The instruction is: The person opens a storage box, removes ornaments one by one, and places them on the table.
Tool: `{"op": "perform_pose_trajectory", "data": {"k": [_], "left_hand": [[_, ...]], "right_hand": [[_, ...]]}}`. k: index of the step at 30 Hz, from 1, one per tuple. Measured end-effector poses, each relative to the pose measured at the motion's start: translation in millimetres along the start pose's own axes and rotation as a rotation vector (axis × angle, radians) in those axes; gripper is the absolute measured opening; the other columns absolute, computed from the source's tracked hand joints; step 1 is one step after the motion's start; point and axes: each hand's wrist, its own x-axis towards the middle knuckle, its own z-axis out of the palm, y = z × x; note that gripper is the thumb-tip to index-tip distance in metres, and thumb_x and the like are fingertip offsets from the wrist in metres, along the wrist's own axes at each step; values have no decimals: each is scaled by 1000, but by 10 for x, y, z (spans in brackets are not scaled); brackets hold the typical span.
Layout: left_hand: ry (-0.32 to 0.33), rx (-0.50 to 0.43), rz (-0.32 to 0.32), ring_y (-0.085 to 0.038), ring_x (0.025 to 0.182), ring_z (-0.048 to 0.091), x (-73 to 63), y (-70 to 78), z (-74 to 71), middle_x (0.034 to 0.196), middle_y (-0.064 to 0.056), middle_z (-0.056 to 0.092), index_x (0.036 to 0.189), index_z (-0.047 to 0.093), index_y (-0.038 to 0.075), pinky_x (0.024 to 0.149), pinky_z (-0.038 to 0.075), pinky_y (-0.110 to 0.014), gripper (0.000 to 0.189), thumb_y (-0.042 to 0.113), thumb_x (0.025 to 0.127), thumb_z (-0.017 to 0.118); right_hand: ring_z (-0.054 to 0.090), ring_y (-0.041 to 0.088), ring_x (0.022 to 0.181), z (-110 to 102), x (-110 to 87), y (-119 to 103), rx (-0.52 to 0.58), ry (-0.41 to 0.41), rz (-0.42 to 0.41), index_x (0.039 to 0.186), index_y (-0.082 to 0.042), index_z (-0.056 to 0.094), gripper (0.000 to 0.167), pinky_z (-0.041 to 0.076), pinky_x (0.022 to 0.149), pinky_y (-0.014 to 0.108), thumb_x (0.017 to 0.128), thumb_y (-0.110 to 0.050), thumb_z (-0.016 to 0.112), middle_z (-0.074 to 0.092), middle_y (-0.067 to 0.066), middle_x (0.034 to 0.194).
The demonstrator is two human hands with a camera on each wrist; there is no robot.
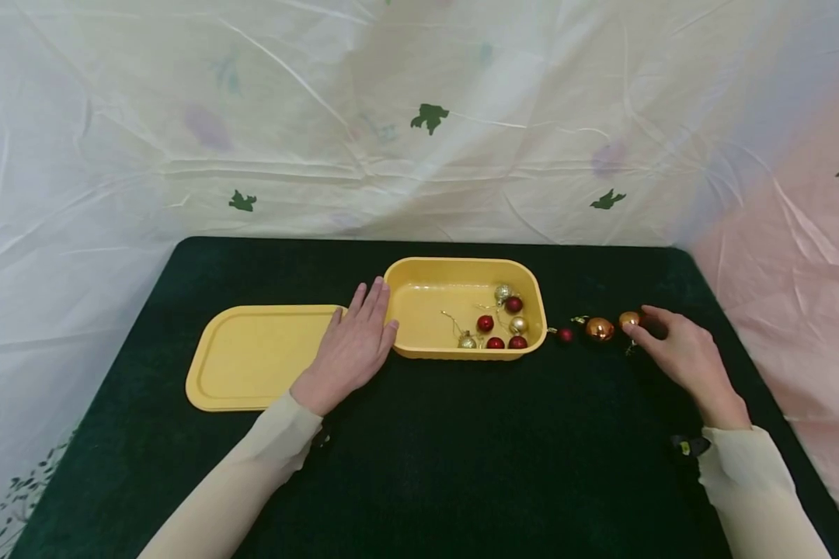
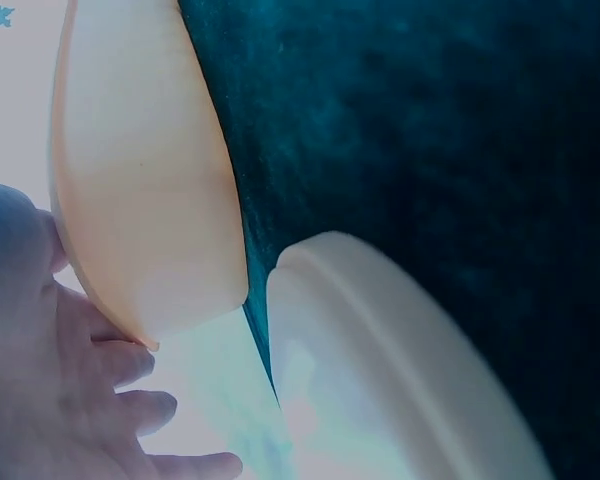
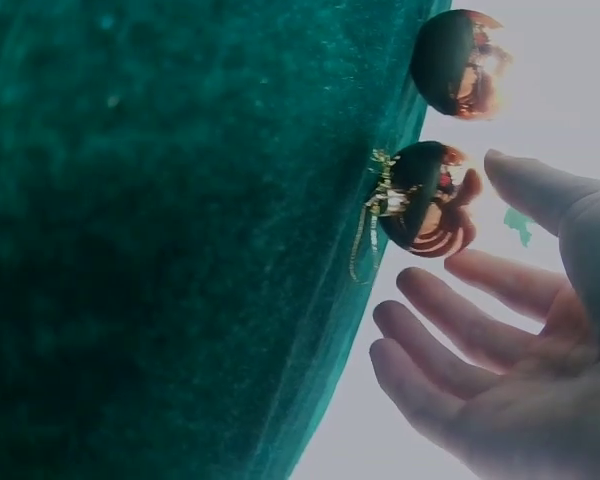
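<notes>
My left hand (image 1: 353, 338) lies with straight fingers against the left end of a yellow plastic box (image 1: 426, 353). In the left wrist view, its fingertips (image 2: 130, 365) touch the rim of the box (image 2: 150, 170). Inside the box, toward its right, are several small red and gold Christmas baubles (image 1: 485, 323). My right hand (image 1: 688, 357) reaches a copper bauble (image 1: 629, 318) with a gold string loop, at the right of the table. The right wrist view has thumb and forefinger spread around this bauble (image 3: 430, 205), the thumb tip slightly apart from it.
Between box and right hand lie another copper bauble (image 1: 600, 330) and a small red bauble (image 1: 565, 335). A flat yellow lid (image 1: 252, 361) lies left of the box, partly behind my left hand. The dark green table (image 1: 461, 458) ends at a pale hanging cloth (image 1: 322, 155).
</notes>
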Motion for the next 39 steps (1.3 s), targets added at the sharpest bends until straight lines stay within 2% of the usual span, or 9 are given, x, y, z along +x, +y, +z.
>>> {"op": "perform_pose_trajectory", "data": {"k": [5,12,15,17,20,23,28,33,39], "left_hand": [[-16,10,-1,-31,159,5,10,-6,-21,174,-8,5,167,13,8,121,19,-65,69,45,112,30],[6,-18,-3,-30,159,9,50,-21,-50,174,-8,9,164,25,5,122,20,-63,65,44,112,33],[10,-43,-4,-31,159,11,66,-24,-51,174,-9,10,164,24,5,122,21,-63,65,42,112,35],[5,-56,-4,-31,159,10,75,-29,-47,174,-9,10,166,19,7,122,20,-64,66,41,112,35],[-7,-68,-4,-32,159,9,90,-40,-38,174,-9,8,167,10,9,122,19,-64,68,41,112,36],[-18,-63,-8,-31,159,8,100,-54,-33,174,-7,5,167,8,10,122,19,-64,68,41,112,35],[-35,-61,-16,-31,159,6,103,-67,-37,174,-5,2,167,9,10,122,18,-64,68,42,112,33],[-39,-63,-16,-32,159,7,106,-68,-27,174,-5,1,167,9,10,122,20,-64,67,42,113,31],[-33,-48,-7,-33,159,9,107,-66,-18,174,-6,2,167,8,10,121,22,-65,67,43,113,28]], "right_hand": [[40,59,132,-43,-82,-68,25,84,-23,153,4,42,73,33,101,76,107,-51,50,42,39,148],[48,52,131,-46,-274,-399,132,351,-141,145,-2,57,53,37,105,72,105,-37,61,52,29,147],[56,42,125,-16,-336,-576,197,458,-211,140,-5,63,45,43,112,41,103,-30,66,61,21,141],[60,25,118,13,-362,-683,237,513,-263,137,-5,65,41,40,106,19,101,-25,69,66,16,136],[58,2,112,51,-375,-832,284,549,-359,131,-5,68,35,35,97,6,98,-15,72,70,12,129],[55,-9,112,89,-369,-972,329,523,-470,129,-6,70,35,39,99,9,94,-5,76,71,10,127],[60,2,113,168,-323,-1193,384,413,-619,128,-9,71,45,43,101,13,87,4,80,71,7,125],[62,13,119,266,-214,-1345,363,264,-667,132,-12,69,45,43,101,17,89,-3,80,69,4,130],[63,23,121,346,-40,-1463,328,46,-674,138,-17,66,45,52,100,42,94,-15,78,65,3,136]]}}
